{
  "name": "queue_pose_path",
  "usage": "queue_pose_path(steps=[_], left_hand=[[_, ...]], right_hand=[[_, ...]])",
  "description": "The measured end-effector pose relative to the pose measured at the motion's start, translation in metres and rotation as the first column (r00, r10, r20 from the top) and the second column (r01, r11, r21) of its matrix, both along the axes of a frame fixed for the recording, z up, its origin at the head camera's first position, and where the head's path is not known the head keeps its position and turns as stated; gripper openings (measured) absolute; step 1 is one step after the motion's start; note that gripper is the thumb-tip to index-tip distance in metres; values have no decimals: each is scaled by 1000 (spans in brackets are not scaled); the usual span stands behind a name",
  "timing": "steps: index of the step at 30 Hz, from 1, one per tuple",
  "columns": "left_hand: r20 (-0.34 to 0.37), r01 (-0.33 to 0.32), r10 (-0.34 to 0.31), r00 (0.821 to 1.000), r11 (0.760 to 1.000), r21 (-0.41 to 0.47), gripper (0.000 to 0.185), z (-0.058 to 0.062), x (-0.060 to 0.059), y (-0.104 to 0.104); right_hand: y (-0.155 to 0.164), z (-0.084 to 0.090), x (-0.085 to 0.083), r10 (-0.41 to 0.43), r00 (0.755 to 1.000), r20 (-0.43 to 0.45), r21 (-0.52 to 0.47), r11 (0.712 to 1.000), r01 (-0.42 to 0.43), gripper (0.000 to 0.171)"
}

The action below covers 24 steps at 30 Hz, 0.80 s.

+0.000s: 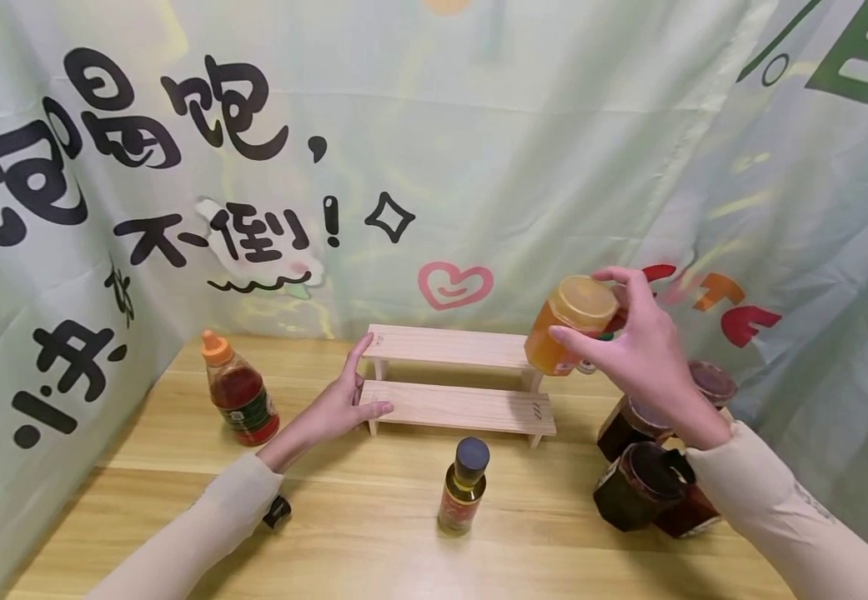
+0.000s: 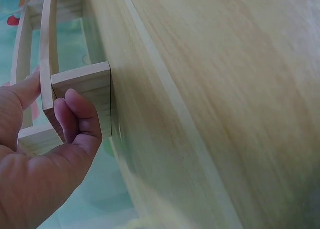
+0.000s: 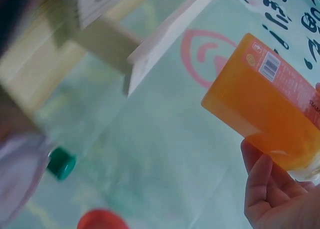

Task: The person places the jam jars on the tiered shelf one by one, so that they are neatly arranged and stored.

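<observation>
Plainly, the pale green backdrop (image 1: 554, 167) is the largest thing, printed with black characters, 喝饱 and 不倒! among them; more characters are cut off at the left, and of the coloured "CUTE" the right hand covers part. Before it spreads the wooden bench (image 1: 373, 533), its front edge out of frame. A two-tier wooden stand (image 1: 456, 404) is set near the bench's back edge; marks on its boards are too small to read. At its left end the left grip (image 1: 339, 400) is closed around the lower board, thumb on top, a finger reaching the upper tier. The right grip (image 1: 647, 337) pinches a tilted amber jar (image 1: 557, 342) above the stand's right end; its pinkish label bears a barcode and illegible print. A red sauce bottle (image 1: 241, 404) with an orange cap stands by the bench's left edge, its dark label unreadable. Dark jars (image 1: 632, 492) cluster towards the right edge, partly behind the forearm. A small bottle (image 1: 462, 496) stands in front of the stand. Smallest, a black object (image 1: 278, 512) lies half hidden by the left sleeve (image 1: 212, 508).
</observation>
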State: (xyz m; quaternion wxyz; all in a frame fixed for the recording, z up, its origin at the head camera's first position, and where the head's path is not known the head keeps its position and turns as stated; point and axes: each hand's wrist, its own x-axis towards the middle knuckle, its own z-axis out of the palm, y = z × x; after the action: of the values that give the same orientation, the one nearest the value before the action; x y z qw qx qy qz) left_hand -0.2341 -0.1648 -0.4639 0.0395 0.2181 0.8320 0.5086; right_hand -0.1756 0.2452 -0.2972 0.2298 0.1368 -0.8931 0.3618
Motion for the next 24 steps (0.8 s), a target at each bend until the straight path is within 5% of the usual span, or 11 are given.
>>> queue_pose_path(steps=[8,24], left_hand=[[26,2,-2,1000,1000,7,122,2,2,0],[35,5,-5,999,1000,2,121,2,1,0]], right_hand=[[-39,-5,-24,40,996,75,-50,998,-36,86],[-106,-29,-57,71,996,54,-56,996,-68,84]])
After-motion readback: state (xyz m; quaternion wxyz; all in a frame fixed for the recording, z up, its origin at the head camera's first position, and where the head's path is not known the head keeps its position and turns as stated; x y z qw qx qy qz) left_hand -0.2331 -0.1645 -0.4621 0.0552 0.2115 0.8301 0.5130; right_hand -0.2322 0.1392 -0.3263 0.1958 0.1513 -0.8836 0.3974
